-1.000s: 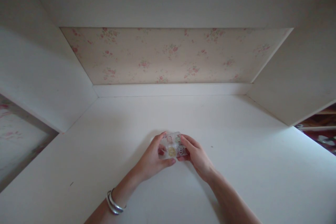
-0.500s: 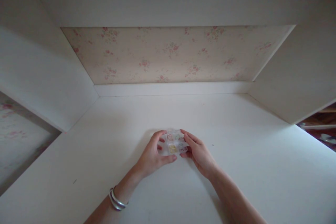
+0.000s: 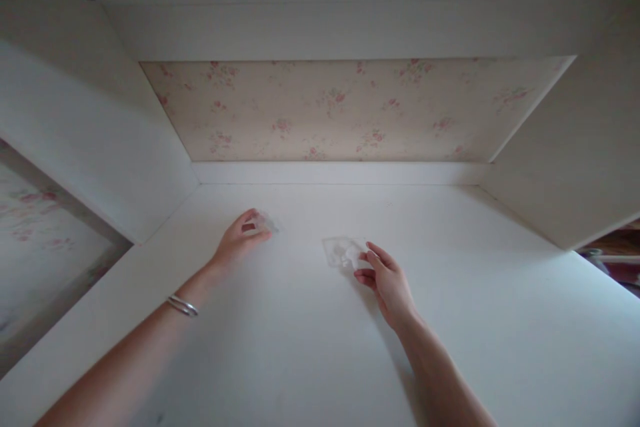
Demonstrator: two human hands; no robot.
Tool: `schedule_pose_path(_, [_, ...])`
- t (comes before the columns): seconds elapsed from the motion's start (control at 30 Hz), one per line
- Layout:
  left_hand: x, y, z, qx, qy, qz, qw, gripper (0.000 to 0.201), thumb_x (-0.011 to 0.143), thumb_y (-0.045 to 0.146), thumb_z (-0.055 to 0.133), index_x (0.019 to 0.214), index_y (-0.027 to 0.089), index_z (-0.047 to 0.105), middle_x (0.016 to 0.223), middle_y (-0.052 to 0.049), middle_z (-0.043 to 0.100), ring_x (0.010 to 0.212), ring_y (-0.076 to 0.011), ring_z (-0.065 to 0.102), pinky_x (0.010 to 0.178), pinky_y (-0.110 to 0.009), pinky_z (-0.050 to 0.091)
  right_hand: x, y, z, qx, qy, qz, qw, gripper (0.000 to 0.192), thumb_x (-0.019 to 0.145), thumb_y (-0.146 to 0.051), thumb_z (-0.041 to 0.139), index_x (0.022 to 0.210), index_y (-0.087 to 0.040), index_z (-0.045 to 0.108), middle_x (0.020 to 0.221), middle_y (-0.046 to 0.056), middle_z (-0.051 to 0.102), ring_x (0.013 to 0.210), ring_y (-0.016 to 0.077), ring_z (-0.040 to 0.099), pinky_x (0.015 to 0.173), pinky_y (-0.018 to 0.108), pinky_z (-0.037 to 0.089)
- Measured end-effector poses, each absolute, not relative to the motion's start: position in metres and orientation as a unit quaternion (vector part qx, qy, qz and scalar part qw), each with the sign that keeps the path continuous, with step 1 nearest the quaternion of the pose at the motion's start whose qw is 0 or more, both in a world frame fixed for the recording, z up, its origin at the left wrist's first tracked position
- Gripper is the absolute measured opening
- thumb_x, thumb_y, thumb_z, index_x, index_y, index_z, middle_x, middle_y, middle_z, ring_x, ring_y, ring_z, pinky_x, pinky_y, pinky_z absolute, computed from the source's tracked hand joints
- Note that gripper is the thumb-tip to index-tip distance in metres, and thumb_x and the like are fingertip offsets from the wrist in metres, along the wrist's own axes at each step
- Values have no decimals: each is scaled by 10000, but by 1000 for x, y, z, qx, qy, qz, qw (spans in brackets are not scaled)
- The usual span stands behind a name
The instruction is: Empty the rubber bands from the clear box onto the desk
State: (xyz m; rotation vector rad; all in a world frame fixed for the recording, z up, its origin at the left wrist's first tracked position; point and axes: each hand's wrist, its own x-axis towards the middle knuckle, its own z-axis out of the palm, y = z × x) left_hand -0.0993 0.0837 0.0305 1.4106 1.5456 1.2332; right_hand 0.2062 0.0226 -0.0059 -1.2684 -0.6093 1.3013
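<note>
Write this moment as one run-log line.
left hand: holds blurred clear piece; right hand: holds another clear piece; hands: apart, over white tabletop

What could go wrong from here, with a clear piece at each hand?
The right hand appears to have the wide clear piece only by its near edge, so it might tip or slip. The small clear piece at the left hand blends into the white tabletop and could be overlooked or knocked; blur hides whether it is gripped or resting.
</note>
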Motion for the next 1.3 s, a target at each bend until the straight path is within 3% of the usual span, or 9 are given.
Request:
schedule_pose_path(0.07, [-126, 107, 37, 619, 636, 386, 251, 811, 609, 390, 755, 1309, 150, 424, 1282, -134, 510, 1063, -254, 551, 766, -333, 510, 203, 22, -6, -541, -265, 560, 568, 435, 771, -315, 607, 1186, -205, 534, 927, 21, 657, 512, 100, 619, 505, 232, 526])
schedule_pose_path(0.2, [-168, 142, 47, 703, 664, 239, 88, 805, 658, 379, 685, 1341, 87, 377, 1274, -158, 479, 970, -231, 572, 844, -349, 477, 200, 21, -5, -546, -273, 561, 559, 420, 764, -318, 608, 1161, -202, 540, 919, 24, 666, 497, 101, 615, 493, 236, 523])
schedule_pose_path(0.43, [-187, 158, 60, 824, 559, 12, -90, 671, 701, 84, 545, 1350, 182, 405, 1394, -117, 415, 1176, -297, 464, 935, -385, 377, 201, 22, -6, -557, -303, 554, 539, 358, 784, -336, 586, 1114, -203, 547, 950, 28, 652, 498, 95, 610, 486, 234, 522])
schedule_pose_path(0.67, [-184, 153, 73, 805, 578, 102, -93, 569, 775, 27, 490, 1296, 255, 468, 1359, -91, 448, 1179, -318, 459, 965, -462, 349, 200, 22, -6, -564, -320, 550, 527, 348, 794, -350, 576, 1105, -199, 546, 955, 30, 647, 497, 93, 606, 468, 224, 509])
schedule_pose_path(0.83, [-171, 138, 71, 739, 635, 198, -108, 693, 770, 210, 603, 1389, 228, 294, 1391, -127, 362, 1091, -348, 520, 880, -474, 443, 199, 20, -4, -557, -301, 556, 538, 359, 775, -355, 606, 1099, -205, 566, 943, 29, 666, 495, 96, 605, 461, 224, 507])
schedule_pose_path(0.93, [-145, 121, 61, 655, 691, 307, 3, 794, 684, 314, 707, 1360, 165, 318, 1293, -157, 436, 784, -209, 618, 794, -411, 509, 198, 21, -5, -556, -291, 559, 542, 344, 759, -363, 630, 1058, -196, 601, 954, 44, 680, 501, 101, 610, 455, 221, 503])
schedule_pose_path(1.03, [-105, 95, 46, 584, 673, 413, 190, 823, 633, 260, 742, 1335, 174, 321, 1278, -147, 461, 690, -131, 620, 709, -343, 540, 199, 22, -5, -562, -285, 551, 547, 313, 753, -372, 641, 1006, -188, 626, 987, 54, 679, 515, 102, 618, 468, 216, 507])
schedule_pose_path(1.17, [-48, 52, 28, 476, 579, 498, 435, 811, 661, 238, 742, 1322, 256, 271, 1321, -136, 448, 726, -132, 650, 627, -298, 554, 201, 23, -6, -557, -269, 537, 573, 333, 739, -403, 660, 1001, -205, 607, 1039, 46, 661, 593, 119, 651, 552, 236, 545])
schedule_pose_path(1.3, [-14, 19, 15, 469, 482, 470, 572, 821, 666, 238, 760, 1332, 301, 284, 1279, -113, 514, 747, -140, 648, 618, -276, 538, 201, 23, -9, -540, -268, 517, 608, 348, 723, -421, 679, 988, -214, 594, 1070, 43, 645, 763, 156, 679, 667, 267, 567])
